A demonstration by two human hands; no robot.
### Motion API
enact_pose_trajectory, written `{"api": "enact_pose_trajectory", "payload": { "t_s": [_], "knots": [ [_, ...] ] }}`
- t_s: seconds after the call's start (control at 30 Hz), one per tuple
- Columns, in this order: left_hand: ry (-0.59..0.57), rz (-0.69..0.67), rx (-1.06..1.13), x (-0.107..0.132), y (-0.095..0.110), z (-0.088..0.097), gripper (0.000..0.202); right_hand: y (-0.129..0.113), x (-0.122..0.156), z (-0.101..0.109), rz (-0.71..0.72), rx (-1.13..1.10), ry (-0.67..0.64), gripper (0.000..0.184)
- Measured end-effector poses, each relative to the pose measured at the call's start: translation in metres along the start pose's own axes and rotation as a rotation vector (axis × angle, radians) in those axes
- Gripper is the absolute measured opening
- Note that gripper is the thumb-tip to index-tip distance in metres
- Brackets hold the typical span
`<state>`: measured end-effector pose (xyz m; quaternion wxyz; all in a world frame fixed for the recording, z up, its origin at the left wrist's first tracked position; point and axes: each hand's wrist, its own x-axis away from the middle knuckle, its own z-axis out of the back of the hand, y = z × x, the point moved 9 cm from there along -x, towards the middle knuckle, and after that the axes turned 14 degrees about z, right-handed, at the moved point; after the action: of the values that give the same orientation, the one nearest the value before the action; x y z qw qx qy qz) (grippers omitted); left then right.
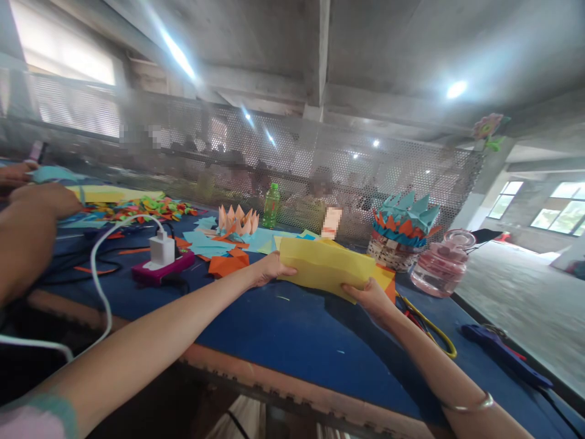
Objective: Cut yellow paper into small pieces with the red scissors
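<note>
On my feed, my left sleeve is pale pink, edged with a teal band at the near left. A thin silver bangle circles my right wrist.

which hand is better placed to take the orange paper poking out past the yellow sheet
Right, probably: your right hand holds the yellow paper sheet close beside the orange paper, while your left hand is at the sheet's opposite end.

Yellow paper sheets at centre, dark blue tabletop beneath, peach paper lotus at 10 o'clock, teal and orange paper crown at 2 o'clock, magenta box at 9 o'clock, grey perforated metal screen at 12 o'clock
</note>
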<state>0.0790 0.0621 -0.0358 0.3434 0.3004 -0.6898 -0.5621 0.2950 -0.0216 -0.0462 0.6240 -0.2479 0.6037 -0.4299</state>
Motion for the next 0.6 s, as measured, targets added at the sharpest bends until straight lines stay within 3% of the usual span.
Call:
{"api": "enact_pose_trajectory", "payload": {
  "t_s": [0.2, 0.5, 0.6],
  "knots": [
    [0.015, -0.038, -0.044, 0.0, 0.004, 0.002, 0.045, 0.006, -0.004, 0.003, 0.022, 0.044, -0.018, 0.045],
    [0.068, 0.01, -0.098, -0.003, -0.002, 0.005, 0.039, 0.017, -0.004, 0.006, 0.017, 0.135, -0.03, 0.046],
    [0.059, -0.002, -0.094, -0.003, -0.003, 0.005, 0.045, 0.017, -0.003, 0.005, 0.003, 0.137, -0.03, 0.044]
  ]
}}
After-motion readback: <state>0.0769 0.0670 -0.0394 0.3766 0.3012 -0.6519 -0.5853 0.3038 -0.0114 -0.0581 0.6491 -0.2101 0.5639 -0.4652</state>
